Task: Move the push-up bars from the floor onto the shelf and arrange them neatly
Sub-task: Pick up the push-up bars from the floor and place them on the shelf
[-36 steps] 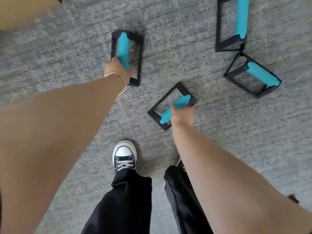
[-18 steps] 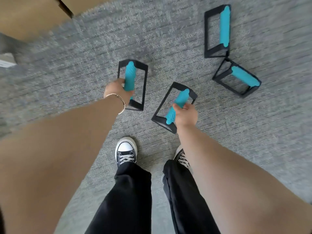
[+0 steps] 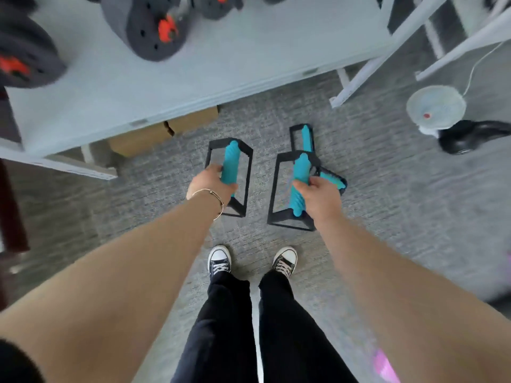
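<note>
I hold two push-up bars, each a black frame with a teal grip, lifted above the grey carpet. My left hand (image 3: 211,183) is shut on the grip of the left push-up bar (image 3: 231,164). My right hand (image 3: 318,194) is shut on the grip of the right push-up bar (image 3: 298,186). Two more push-up bars lie on the floor behind the right one: one (image 3: 305,136) further away, another (image 3: 336,181) mostly hidden by my right hand. The pale grey shelf (image 3: 249,59) spans the top of the view.
Dark weight plates with orange hubs (image 3: 154,26) sit on the shelf at the left and middle. Cardboard boxes (image 3: 163,131) lie under the shelf. A white fan (image 3: 435,109) and a black kettlebell (image 3: 470,135) stand at the right. My shoes (image 3: 219,261) are below.
Both hands have lifted their push-up bars off the carpet and I have straightened up. The view has swung up, bringing the shelf with its weights into sight.
</note>
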`<act>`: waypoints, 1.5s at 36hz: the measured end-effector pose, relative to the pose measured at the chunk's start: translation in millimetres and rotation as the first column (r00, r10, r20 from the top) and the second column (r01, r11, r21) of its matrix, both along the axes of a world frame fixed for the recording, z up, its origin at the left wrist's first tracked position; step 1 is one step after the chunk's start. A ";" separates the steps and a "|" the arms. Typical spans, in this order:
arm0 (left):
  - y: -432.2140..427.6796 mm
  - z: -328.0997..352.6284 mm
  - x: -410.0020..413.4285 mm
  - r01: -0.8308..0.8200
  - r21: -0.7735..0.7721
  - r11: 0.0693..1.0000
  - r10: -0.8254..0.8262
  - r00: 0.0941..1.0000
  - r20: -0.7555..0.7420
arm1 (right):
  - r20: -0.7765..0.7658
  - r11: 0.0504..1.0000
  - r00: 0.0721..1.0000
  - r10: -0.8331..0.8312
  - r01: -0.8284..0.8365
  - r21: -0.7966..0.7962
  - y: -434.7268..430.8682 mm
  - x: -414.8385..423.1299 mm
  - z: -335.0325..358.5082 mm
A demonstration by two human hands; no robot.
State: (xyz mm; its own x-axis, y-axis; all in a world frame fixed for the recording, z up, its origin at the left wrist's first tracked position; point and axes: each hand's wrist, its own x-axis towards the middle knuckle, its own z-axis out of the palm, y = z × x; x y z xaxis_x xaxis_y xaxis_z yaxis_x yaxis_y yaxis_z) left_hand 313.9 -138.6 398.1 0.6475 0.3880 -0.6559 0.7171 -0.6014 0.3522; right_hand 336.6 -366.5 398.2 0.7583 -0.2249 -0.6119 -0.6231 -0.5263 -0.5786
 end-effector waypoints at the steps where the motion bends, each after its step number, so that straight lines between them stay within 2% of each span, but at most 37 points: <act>1: 0.2 23.9 0.4 0.002 -0.008 1.000 -0.002 1.000 0.019 | 0.023 1.000 1.000 0.000 0.000 0.007 2.1 1.0 25.6; 5: 3.8 107.9 4.0 0.018 -0.056 0.998 -0.013 0.996 0.083 | 0.090 0.997 0.994 -0.062 0.058 0.052 8.2 0.8 110.5; 11: 11.1 205.8 10.2 -0.023 -0.141 0.990 0.053 0.976 0.211 | 0.141 0.986 0.986 -0.088 0.067 0.152 11.0 0.7 203.0; 17: 21.2 301.7 17.8 0.002 -0.135 0.991 0.046 0.936 0.349 | 0.249 0.977 0.964 -0.097 0.043 0.211 14.7 24.8 299.6; 23: 31.4 374.3 31.3 0.001 -0.123 0.992 0.057 0.881 0.469 | 0.358 0.952 0.917 -0.176 0.066 0.298 29.7 50.5 379.7; 33: 51.5 481.0 52.7 0.069 -0.243 0.968 0.101 0.775 0.624 | 0.465 0.938 0.860 -0.209 0.042 0.345 53.8 70.8 484.8; 43: 78.2 541.5 88.1 -0.047 -0.301 0.952 0.257 0.656 0.710 | 0.538 0.917 0.815 -0.215 -0.020 0.397 82.5 118.8 547.2; 47: 95.6 546.5 120.2 -0.107 -0.378 0.920 0.361 0.609 0.706 | 0.563 0.909 0.807 -0.179 -0.084 0.409 101.3 162.9 563.6; 54: 123.5 546.5 190.5 -0.236 -0.390 0.890 0.452 0.562 0.692 | 0.539 0.871 0.837 -0.093 -0.194 0.452 136.0 267.2 562.2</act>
